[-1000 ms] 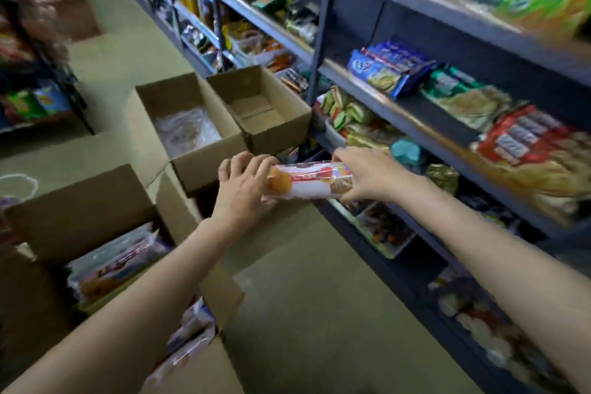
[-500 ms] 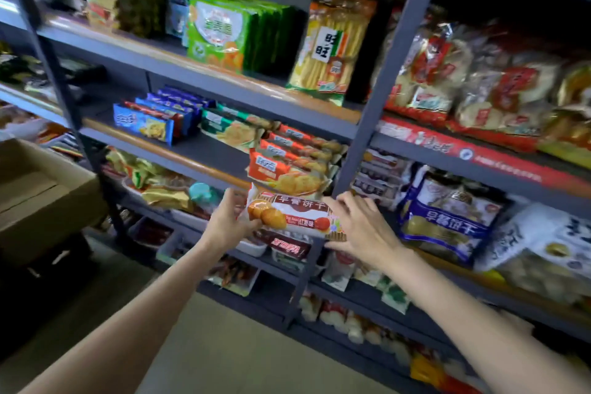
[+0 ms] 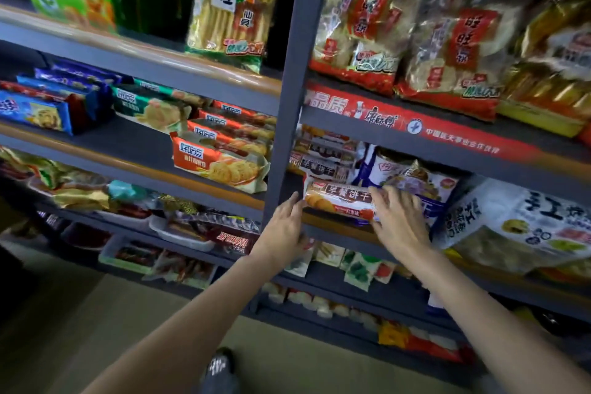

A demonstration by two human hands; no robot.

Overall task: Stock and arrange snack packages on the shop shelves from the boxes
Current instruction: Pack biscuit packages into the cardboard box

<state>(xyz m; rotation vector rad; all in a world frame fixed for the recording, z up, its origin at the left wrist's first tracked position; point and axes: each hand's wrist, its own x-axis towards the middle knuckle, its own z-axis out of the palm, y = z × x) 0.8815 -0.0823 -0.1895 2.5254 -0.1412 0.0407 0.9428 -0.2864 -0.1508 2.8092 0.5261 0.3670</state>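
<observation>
A long biscuit packet (image 3: pixel 339 200), white and red with round biscuits printed at its left end, lies crosswise at the front of a grey shelf (image 3: pixel 335 235), just right of the upright post. My left hand (image 3: pixel 284 224) touches the packet's left end with straight fingers. My right hand (image 3: pixel 396 221) holds the right end, fingers over the top and thumb at the lower edge. Several packets of the same kind (image 3: pixel 323 163) are stacked behind it.
The grey post (image 3: pixel 284 105) stands right beside my left hand. Orange cracker packets (image 3: pixel 220 163) fill the shelf to its left. A blue-and-white bag (image 3: pixel 415 184) and a big white bag (image 3: pixel 518 224) crowd the right. Floor and my shoe (image 3: pixel 220 365) lie below.
I turned from the boxes on the floor to the shelves. The packet went from mid-air between both hands to the shelf right of the post. My left hand's fingers straightened at its end.
</observation>
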